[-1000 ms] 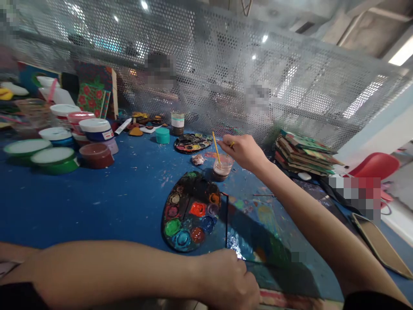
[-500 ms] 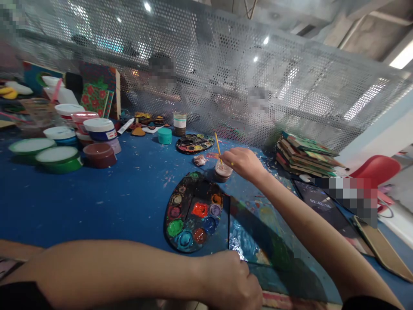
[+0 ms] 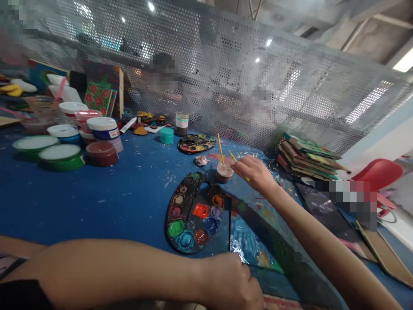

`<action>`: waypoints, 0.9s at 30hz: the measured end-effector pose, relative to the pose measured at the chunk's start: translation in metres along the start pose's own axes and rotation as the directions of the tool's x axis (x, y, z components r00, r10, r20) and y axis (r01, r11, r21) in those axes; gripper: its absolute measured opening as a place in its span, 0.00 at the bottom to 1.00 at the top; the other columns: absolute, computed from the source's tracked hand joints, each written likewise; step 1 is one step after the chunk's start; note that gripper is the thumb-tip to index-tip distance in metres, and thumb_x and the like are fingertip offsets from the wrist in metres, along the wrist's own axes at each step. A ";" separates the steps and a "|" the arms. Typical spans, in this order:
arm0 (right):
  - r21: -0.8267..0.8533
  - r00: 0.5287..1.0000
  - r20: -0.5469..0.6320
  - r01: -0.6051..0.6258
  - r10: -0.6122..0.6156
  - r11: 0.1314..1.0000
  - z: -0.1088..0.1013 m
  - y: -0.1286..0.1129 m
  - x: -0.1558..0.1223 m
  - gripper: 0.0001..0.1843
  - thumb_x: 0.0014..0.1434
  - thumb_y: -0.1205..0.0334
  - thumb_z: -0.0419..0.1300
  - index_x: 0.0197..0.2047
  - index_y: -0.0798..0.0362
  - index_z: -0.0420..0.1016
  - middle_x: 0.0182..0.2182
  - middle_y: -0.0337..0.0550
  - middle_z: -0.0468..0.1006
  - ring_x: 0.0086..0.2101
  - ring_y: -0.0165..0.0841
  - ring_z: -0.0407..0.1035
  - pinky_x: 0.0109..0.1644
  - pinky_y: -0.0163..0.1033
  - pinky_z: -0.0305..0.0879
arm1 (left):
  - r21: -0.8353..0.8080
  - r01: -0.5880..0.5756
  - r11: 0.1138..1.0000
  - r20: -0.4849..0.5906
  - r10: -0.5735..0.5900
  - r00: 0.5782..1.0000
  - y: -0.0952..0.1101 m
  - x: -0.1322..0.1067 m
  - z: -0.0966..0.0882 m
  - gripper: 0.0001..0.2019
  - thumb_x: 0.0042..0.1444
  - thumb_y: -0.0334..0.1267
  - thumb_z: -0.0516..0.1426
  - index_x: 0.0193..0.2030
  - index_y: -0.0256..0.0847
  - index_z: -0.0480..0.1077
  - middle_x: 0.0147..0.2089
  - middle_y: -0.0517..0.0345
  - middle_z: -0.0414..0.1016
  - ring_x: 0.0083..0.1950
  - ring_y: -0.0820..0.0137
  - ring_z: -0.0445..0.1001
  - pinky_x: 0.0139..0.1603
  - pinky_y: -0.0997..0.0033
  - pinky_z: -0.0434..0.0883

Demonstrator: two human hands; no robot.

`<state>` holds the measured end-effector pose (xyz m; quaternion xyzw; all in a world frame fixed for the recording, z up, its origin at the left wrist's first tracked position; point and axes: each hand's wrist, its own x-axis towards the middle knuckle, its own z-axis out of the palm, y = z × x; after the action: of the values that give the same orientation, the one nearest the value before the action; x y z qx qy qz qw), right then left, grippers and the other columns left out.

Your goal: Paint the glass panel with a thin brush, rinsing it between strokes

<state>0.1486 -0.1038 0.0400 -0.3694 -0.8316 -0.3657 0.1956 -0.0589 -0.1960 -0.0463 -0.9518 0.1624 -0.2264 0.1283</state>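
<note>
Right hand (image 3: pixel 253 172): grip closed on a thin yellow stick (image 3: pixel 232 156), apparently a brush handle; it is run diagonally through the fingers, upper end pointed up-left, a short yellow bit seen below the knuckles. Key relation: the clear cup (image 3: pixel 225 173) is set immediately left of that grip, fingertips overlapping its right rim in view; contact can't be confirmed. A second yellow stick (image 3: pixel 220 148) is stood in the cup, near upright, top leaned slightly left. The cup is much nearer the right hand than the left hand (image 3: pixel 230 277), which is placed low, by the near edge of the surface (image 3: pixel 129 198), over the lower-left corner of a blue painted panel (image 3: pixel 243 237). Left grip is seen from the back, fingers curled; whether anything is held can't be told. Containers: cup is part filled with cloudy liquid, darker toward the base. Main palette (image 3: pixel 190 193) is laid left of the panel, wells loaded with green, cyan, blue, purple, brown, orange; bright red-orange in the centre. Smaller palette (image 3: pixel 193 140) is placed behind the cup, paint in its wells. Jar (image 3: pixel 182 124) farther back is dark in its lower part. Turquoise tub (image 3: pixel 167 136) beside it: contents not visible.
</note>
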 end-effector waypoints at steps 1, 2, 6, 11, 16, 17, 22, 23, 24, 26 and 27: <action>0.009 1.000 0.000 0.000 0.000 1.000 0.002 -0.001 -0.001 0.10 0.66 0.68 0.53 0.32 0.54 0.69 0.24 0.40 0.66 0.28 0.31 0.56 0.32 0.37 0.51 | -0.011 -0.002 1.000 0.006 0.002 1.000 0.000 0.000 0.000 0.08 0.56 0.34 0.57 0.28 0.41 0.62 0.23 0.64 0.57 0.20 0.71 0.59 0.16 0.66 0.47; 0.020 1.000 -0.002 0.003 -0.003 1.000 0.003 -0.003 -0.003 0.09 0.66 0.68 0.53 0.32 0.54 0.69 0.24 0.40 0.67 0.28 0.31 0.56 0.32 0.36 0.52 | -0.022 0.000 1.000 0.011 0.000 1.000 -0.001 -0.001 0.000 0.07 0.55 0.34 0.58 0.29 0.41 0.63 0.23 0.64 0.58 0.20 0.71 0.59 0.16 0.66 0.47; 0.055 1.000 -0.010 0.021 -0.020 0.998 -0.004 -0.015 -0.016 0.05 0.66 0.69 0.53 0.38 0.55 0.70 0.24 0.40 0.69 0.28 0.32 0.58 0.32 0.36 0.55 | -0.067 0.016 0.998 0.026 -0.014 1.000 -0.002 0.000 -0.001 0.07 0.52 0.34 0.60 0.31 0.41 0.64 0.23 0.64 0.59 0.20 0.71 0.59 0.15 0.65 0.48; 0.073 1.000 0.001 -0.027 0.027 0.997 -0.008 -0.015 -0.022 0.06 0.65 0.71 0.53 0.43 0.56 0.69 0.29 0.45 0.74 0.31 0.33 0.63 0.34 0.37 0.60 | -0.055 0.014 0.998 0.016 -0.013 1.000 -0.002 0.000 -0.002 0.08 0.53 0.36 0.60 0.30 0.41 0.63 0.23 0.65 0.59 0.20 0.71 0.59 0.16 0.66 0.48; 0.077 0.997 0.012 -0.082 0.082 0.994 0.002 -0.011 -0.019 0.08 0.65 0.72 0.52 0.44 0.56 0.69 0.33 0.49 0.76 0.34 0.35 0.66 0.37 0.39 0.64 | -0.051 0.012 0.999 0.026 -0.011 1.000 -0.001 -0.001 0.002 0.07 0.53 0.35 0.60 0.31 0.41 0.63 0.24 0.64 0.58 0.20 0.71 0.59 0.15 0.66 0.49; 0.082 0.997 0.013 -0.079 0.078 0.993 0.002 -0.013 -0.020 0.08 0.65 0.72 0.51 0.44 0.56 0.69 0.33 0.49 0.77 0.33 0.35 0.67 0.38 0.39 0.65 | -0.065 0.015 0.998 0.034 -0.013 0.999 -0.001 -0.001 0.004 0.07 0.52 0.34 0.60 0.31 0.40 0.64 0.24 0.64 0.59 0.20 0.71 0.59 0.15 0.66 0.49; 0.119 0.997 0.003 -0.073 0.073 0.990 -0.013 -0.028 -0.034 0.08 0.65 0.72 0.52 0.45 0.55 0.69 0.37 0.50 0.78 0.35 0.35 0.69 0.39 0.39 0.67 | -0.127 -0.013 0.992 0.034 0.017 0.999 -0.001 -0.003 0.013 0.06 0.49 0.32 0.60 0.30 0.39 0.65 0.23 0.63 0.58 0.19 0.71 0.56 0.14 0.66 0.46; 0.125 0.997 -0.004 -0.076 0.077 0.989 -0.015 -0.028 -0.036 0.08 0.64 0.72 0.52 0.45 0.55 0.69 0.38 0.50 0.78 0.36 0.35 0.70 0.40 0.38 0.68 | -0.124 -0.012 0.992 0.029 0.016 0.999 -0.001 -0.003 0.013 0.06 0.49 0.32 0.60 0.30 0.39 0.65 0.23 0.63 0.58 0.18 0.71 0.56 0.14 0.66 0.46; 0.127 0.997 -0.011 -0.080 0.082 0.989 -0.017 -0.028 -0.036 0.08 0.64 0.72 0.52 0.44 0.55 0.69 0.38 0.51 0.78 0.37 0.35 0.70 0.41 0.39 0.68 | -0.117 -0.004 0.993 0.027 0.007 1.000 -0.001 -0.003 0.012 0.06 0.49 0.32 0.61 0.31 0.39 0.65 0.23 0.63 0.58 0.19 0.71 0.56 0.14 0.66 0.46; 0.127 0.995 -0.019 -0.090 0.094 0.988 -0.015 -0.025 -0.033 0.08 0.65 0.72 0.52 0.44 0.55 0.69 0.39 0.51 0.78 0.37 0.35 0.70 0.42 0.39 0.68 | -0.100 0.018 0.995 0.023 -0.016 1.000 -0.001 -0.003 0.010 0.07 0.50 0.33 0.61 0.32 0.40 0.65 0.24 0.63 0.59 0.19 0.71 0.58 0.14 0.66 0.48; 0.127 0.995 -0.016 -0.097 0.100 0.987 -0.013 -0.023 -0.030 0.08 0.65 0.71 0.51 0.43 0.55 0.70 0.39 0.51 0.78 0.37 0.35 0.70 0.41 0.39 0.68 | -0.099 0.022 0.995 0.022 -0.020 1.000 -0.001 -0.003 0.008 0.07 0.50 0.33 0.61 0.32 0.40 0.65 0.24 0.64 0.60 0.19 0.71 0.58 0.14 0.66 0.49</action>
<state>0.1514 -0.1387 0.0202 -0.3927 -0.8315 -0.3065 0.2459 -0.0575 -0.1921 -0.0545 -0.9610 0.1620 -0.2093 0.0801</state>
